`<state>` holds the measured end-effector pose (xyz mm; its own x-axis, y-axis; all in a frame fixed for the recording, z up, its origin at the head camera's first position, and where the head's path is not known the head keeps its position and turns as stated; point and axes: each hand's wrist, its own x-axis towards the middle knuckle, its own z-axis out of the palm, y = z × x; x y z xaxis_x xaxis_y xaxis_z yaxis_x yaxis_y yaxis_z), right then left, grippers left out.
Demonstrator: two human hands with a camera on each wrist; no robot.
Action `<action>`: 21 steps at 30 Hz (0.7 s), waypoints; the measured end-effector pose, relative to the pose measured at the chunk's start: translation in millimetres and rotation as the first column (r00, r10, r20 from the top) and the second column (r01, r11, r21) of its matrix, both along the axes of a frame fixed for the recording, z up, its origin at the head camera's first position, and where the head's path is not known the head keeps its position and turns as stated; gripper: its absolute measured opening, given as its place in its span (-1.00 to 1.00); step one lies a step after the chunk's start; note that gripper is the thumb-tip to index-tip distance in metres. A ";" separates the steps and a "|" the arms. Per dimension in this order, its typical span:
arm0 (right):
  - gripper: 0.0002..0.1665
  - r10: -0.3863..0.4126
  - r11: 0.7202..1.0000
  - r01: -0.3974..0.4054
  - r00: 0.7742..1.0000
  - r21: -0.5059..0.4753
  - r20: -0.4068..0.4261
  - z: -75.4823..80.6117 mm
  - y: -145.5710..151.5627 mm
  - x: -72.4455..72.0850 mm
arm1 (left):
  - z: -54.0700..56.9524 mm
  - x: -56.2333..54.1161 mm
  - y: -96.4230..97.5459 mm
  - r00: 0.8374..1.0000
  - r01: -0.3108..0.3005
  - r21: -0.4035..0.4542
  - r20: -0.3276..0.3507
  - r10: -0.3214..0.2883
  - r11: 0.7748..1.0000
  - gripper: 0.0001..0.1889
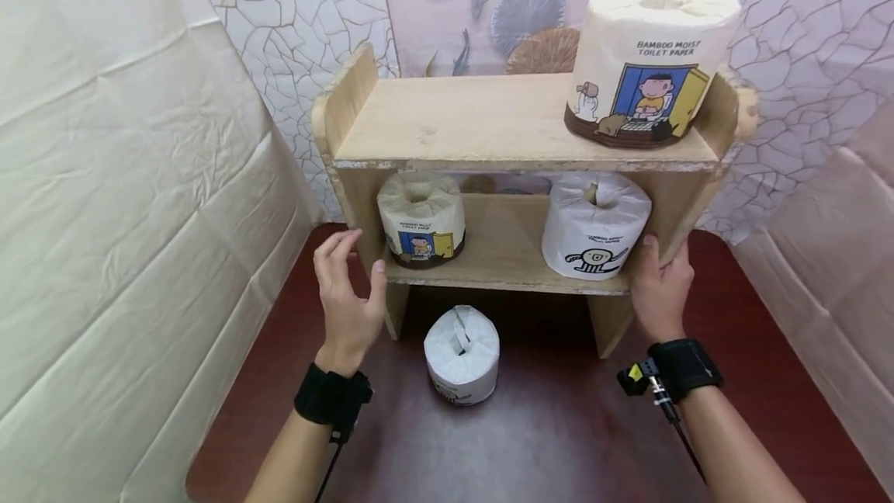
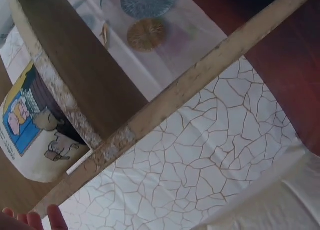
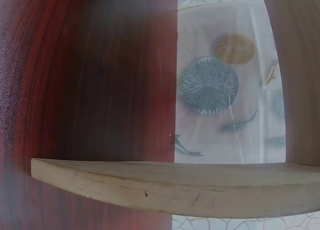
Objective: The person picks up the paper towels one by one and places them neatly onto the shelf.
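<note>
Left hand (image 1: 351, 305), left of centre in the head view: thumb and fingers spread beside the wooden shelf (image 1: 454, 119), contact unclear. Right hand (image 1: 659, 293), centre right: gripping the shelf's side. The shelf occupies upper centre, bearing a large roll (image 1: 649, 33), upper right, and a cartoon roll (image 1: 427, 212) and white roll (image 1: 594, 227), mid-frame. Lower centre: wrapped roll (image 1: 462, 367) on the red table (image 1: 559, 433).
</note>
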<state>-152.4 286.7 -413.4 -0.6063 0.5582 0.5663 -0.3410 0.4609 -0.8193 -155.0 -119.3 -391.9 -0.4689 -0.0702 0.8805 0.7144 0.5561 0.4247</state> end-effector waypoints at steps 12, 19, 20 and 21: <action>-0.50 0.010 1.000 -0.010 1.000 -0.002 -0.013 -2.9 0.4 1.7 | -25.2 7.5 7.1 0.995 0.096 -0.161 0.045 -0.090 0.982 -0.53; -0.47 0.039 0.999 -0.039 0.999 -0.016 -0.008 -0.5 1.8 -0.5 | -28.8 12.2 10.4 0.991 0.111 -0.208 0.102 -0.091 0.972 -0.51; -0.47 0.039 0.999 -0.039 0.999 -0.019 -0.010 -0.6 1.5 -0.7 | -29.9 13.0 10.7 0.989 0.114 -0.214 0.117 -0.090 0.970 -0.51; -0.47 0.039 0.999 -0.039 0.999 -0.022 -0.011 -0.6 1.1 -0.8 | -31.2 13.8 11.2 0.987 0.118 -0.219 0.132 -0.090 0.969 -0.50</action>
